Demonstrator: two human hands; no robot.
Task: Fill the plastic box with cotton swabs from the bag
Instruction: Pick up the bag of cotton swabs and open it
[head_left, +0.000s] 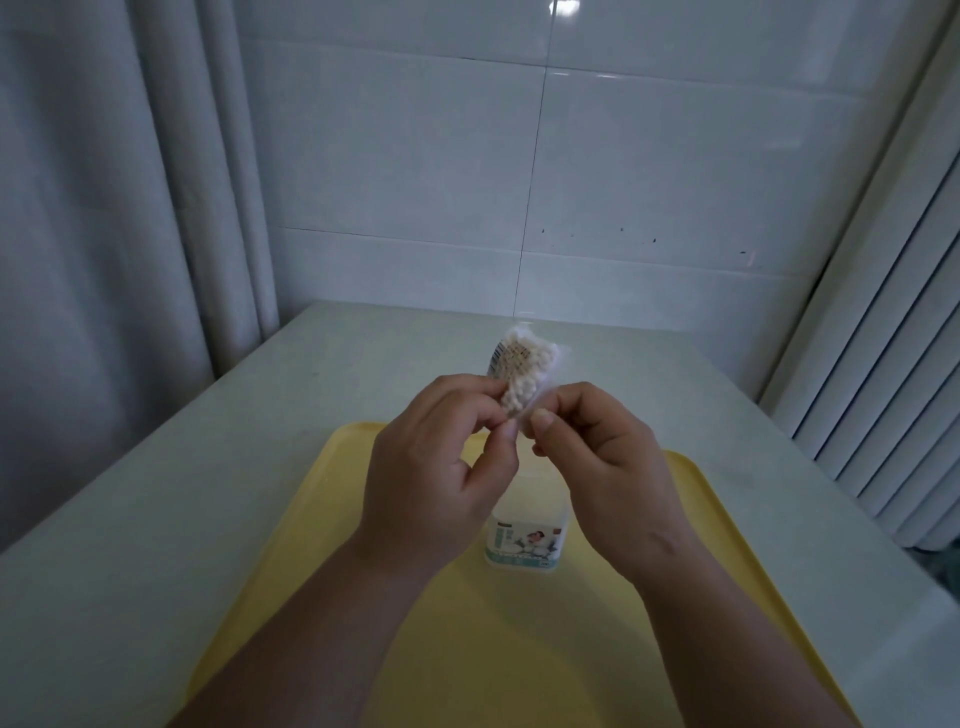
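Note:
A clear bag of cotton swabs (522, 371) is held up over the tray, its white swab tips facing me and a barcode label on its left side. My left hand (441, 462) pinches the bag's near left edge between thumb and fingers. My right hand (597, 462) pinches the near right edge of the plastic. Below the hands stands the plastic box (524, 543), translucent with a printed label on its front; its upper part is hidden behind my hands, so whether it is open cannot be told.
The box stands on a yellow tray (691, 519) lying on a pale table (156, 509). A white tiled wall rises behind the table, a curtain (104, 208) hangs at the left, and a ribbed white panel (883, 364) stands at the right.

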